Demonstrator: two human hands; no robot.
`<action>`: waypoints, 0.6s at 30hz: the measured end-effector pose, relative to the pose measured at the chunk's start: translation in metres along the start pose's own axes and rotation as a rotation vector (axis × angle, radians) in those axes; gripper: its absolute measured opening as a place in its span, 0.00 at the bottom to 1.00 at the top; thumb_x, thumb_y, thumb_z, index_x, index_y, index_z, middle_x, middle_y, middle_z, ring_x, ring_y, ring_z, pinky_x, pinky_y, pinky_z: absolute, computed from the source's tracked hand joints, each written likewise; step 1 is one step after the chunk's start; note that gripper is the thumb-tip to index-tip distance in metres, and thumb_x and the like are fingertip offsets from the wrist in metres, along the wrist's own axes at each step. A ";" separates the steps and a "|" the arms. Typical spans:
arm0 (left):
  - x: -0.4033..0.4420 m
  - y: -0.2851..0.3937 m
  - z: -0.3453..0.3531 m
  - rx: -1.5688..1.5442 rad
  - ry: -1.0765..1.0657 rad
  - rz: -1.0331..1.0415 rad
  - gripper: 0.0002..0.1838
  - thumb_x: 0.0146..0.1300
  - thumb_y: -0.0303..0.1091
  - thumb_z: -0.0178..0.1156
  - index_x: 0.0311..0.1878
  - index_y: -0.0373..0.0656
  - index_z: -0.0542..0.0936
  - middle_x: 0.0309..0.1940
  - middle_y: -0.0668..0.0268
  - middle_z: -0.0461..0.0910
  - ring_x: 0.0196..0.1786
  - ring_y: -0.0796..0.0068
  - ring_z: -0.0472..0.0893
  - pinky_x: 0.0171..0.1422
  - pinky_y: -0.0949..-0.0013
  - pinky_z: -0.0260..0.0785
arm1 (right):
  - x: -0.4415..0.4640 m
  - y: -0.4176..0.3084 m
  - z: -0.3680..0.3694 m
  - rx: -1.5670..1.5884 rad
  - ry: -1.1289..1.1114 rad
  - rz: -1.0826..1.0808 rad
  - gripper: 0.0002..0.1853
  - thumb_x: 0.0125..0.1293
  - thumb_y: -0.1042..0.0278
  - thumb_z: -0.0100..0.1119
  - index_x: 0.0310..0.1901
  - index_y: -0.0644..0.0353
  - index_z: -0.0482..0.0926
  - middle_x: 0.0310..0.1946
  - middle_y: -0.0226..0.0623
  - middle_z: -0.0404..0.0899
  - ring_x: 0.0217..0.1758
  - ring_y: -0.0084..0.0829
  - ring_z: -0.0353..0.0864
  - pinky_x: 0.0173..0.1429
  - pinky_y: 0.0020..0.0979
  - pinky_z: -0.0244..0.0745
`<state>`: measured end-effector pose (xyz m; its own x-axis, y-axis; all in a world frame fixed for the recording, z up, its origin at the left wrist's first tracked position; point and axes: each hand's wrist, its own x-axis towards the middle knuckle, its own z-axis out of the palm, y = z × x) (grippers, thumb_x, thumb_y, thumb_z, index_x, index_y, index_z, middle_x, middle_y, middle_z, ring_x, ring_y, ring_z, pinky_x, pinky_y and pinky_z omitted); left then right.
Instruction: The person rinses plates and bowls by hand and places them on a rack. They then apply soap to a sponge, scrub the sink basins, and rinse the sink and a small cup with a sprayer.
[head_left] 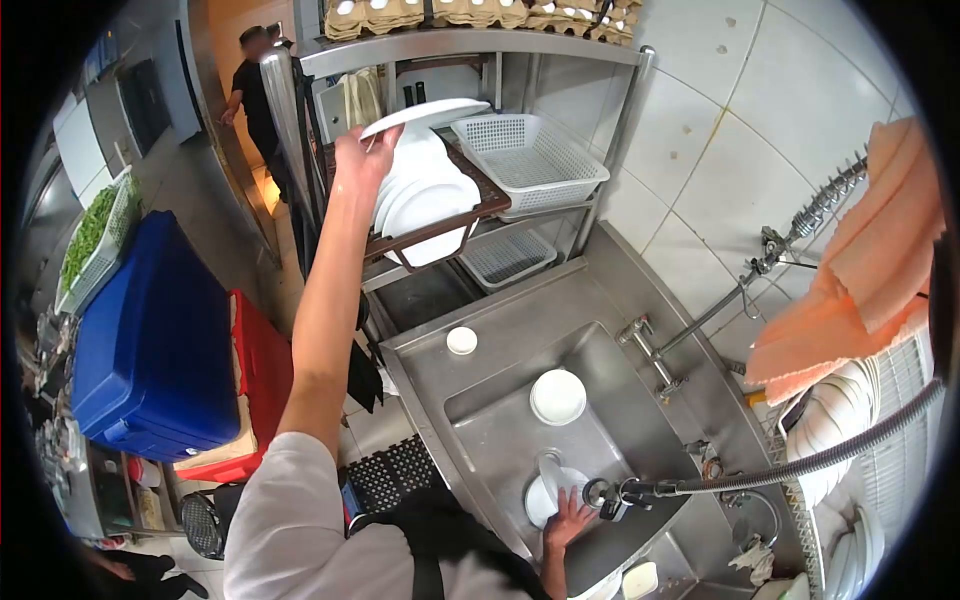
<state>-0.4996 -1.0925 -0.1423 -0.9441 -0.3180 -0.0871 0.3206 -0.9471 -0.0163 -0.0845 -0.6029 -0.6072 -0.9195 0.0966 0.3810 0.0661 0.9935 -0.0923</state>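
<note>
My left hand (368, 158) is raised at the metal shelf, its fingers closed on the edge of a white plate (440, 113). The plate is tilted above a brown dish rack (430, 236), where several white plates (425, 195) stand in a row. My right hand (568, 517) is down in the steel sink, fingers spread against white bowls (545, 495). Beside those fingers hangs the spray nozzle (600, 492) of a coiled hose. Farther back in the basin sits a stack of white bowls (558, 397).
A small white dish (462, 341) rests on the sink ledge (410, 350). White baskets (530, 160) and egg trays (480, 12) occupy the shelf. An orange cloth (860, 270) hangs over a dish rack at right. Blue (160, 340) and red boxes stand left; a person (258, 110) is behind.
</note>
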 end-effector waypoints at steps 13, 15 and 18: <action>-0.013 -0.051 -0.050 0.902 -0.050 0.539 0.22 0.69 0.34 0.49 0.64 0.41 0.62 0.55 0.54 0.67 0.51 0.59 0.74 0.45 0.57 0.81 | -0.026 0.028 -0.003 0.420 -0.025 0.393 0.17 0.67 0.68 0.44 0.52 0.59 0.80 0.47 0.54 0.78 0.49 0.55 0.76 0.54 0.47 0.70; -0.087 -0.115 -0.098 0.967 -0.265 0.644 0.11 0.67 0.29 0.52 0.50 0.40 0.66 0.39 0.63 0.72 0.40 0.72 0.75 0.35 0.65 0.78 | -0.038 0.050 0.052 0.555 0.040 0.726 0.13 0.62 0.75 0.51 0.47 0.67 0.79 0.36 0.50 0.80 0.37 0.46 0.79 0.43 0.42 0.73; -0.164 -0.180 -0.227 1.718 -0.904 0.842 0.11 0.60 0.27 0.58 0.45 0.38 0.72 0.38 0.57 0.73 0.42 0.59 0.75 0.55 0.55 0.67 | -0.049 0.070 0.095 1.327 0.192 1.489 0.09 0.67 0.69 0.52 0.40 0.65 0.78 0.33 0.36 0.78 0.33 0.34 0.77 0.40 0.37 0.74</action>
<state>-0.3847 -0.8603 -0.3516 -0.5811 -0.0139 0.8137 0.7076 0.4853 0.5137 -0.0718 -0.5434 -0.7202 -0.3731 0.7427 -0.5560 0.2384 -0.5024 -0.8311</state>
